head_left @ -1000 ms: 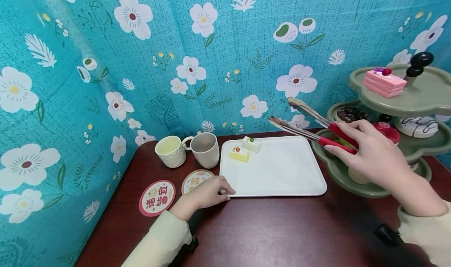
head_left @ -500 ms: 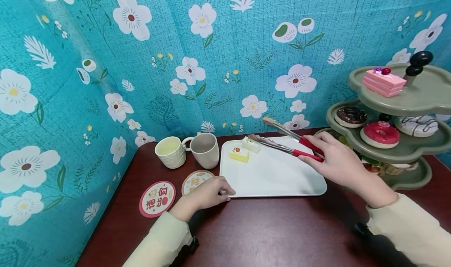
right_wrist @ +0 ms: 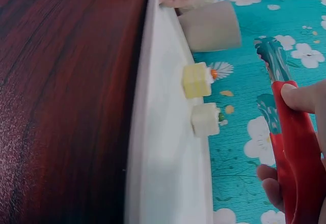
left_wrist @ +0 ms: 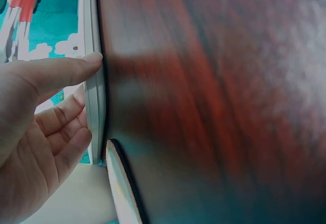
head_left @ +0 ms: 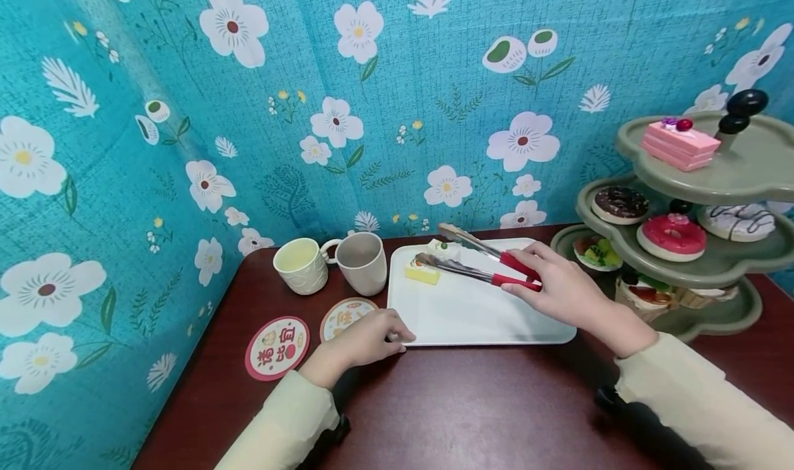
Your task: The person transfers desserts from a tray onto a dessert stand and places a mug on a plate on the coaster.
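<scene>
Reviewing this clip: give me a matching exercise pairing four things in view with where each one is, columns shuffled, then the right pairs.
Things:
1. pink layered cake
2. yellow cake cube
3. tongs
4. left hand

Places:
A. on the white tray, near its far left corner
B. held in the right hand over the tray
C. on the top tier of the green stand
D. at the tray's near left corner, fingertips touching its edge

Pairs: 1-C, 2-A, 3-B, 4-D
</scene>
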### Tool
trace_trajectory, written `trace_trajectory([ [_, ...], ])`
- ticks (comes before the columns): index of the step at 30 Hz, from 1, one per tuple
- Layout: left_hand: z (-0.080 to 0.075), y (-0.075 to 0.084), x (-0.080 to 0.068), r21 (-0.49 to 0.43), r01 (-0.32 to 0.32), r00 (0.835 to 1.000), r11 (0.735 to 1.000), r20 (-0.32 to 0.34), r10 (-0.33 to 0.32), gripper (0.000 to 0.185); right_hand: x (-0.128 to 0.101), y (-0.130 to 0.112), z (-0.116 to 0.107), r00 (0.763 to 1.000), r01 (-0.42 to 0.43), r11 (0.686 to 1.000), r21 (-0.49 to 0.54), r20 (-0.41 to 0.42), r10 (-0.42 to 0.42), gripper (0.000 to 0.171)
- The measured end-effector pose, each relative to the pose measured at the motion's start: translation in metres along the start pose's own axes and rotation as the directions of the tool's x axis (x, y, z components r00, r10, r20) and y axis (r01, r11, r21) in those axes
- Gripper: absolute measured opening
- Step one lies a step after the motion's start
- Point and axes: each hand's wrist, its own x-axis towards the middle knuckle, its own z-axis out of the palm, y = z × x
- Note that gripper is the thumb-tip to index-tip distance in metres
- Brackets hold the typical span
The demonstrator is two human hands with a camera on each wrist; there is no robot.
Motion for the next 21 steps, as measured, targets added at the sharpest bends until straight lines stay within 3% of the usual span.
trace_trajectory([
  [11, 0.001, -0.002, -0.001, 0.010, -0.025, 1.000, 1.000, -0.005, 0.025, 0.017, 0.009, 0.002, 0.029, 0.998, 0.019, 0.998, 0.057, 0.055, -0.022, 0.071],
  [21, 0.001, 0.000, -0.001, 0.021, -0.050, 0.999, 0.999, -0.019, 0.050, 0.018, 0.020, 0.007, 0.046, 0.993, 0.010, 0.997, 0.071, 0.113, -0.018, 0.058],
])
